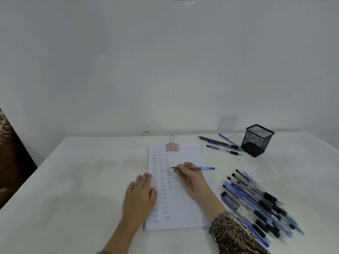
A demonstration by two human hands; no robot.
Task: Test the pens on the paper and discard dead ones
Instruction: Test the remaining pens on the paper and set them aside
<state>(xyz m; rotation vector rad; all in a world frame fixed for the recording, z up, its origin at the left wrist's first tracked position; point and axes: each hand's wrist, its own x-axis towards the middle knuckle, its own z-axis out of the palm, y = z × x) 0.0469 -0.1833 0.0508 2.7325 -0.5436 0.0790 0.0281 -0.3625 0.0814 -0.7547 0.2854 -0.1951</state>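
The right hand (190,180) comes out of a sleeve (236,237) printed in a dense animal-spot pattern, with black and dark brown blotches on a tan ground. At the wrist the sleeve ends in a grey lace cuff (218,219) of openwork thread with a scalloped edge. The left hand (140,195) and its forearm are uncovered down to the bottom edge of the view, where a sliver of similar grey lace trim (101,252) just shows.
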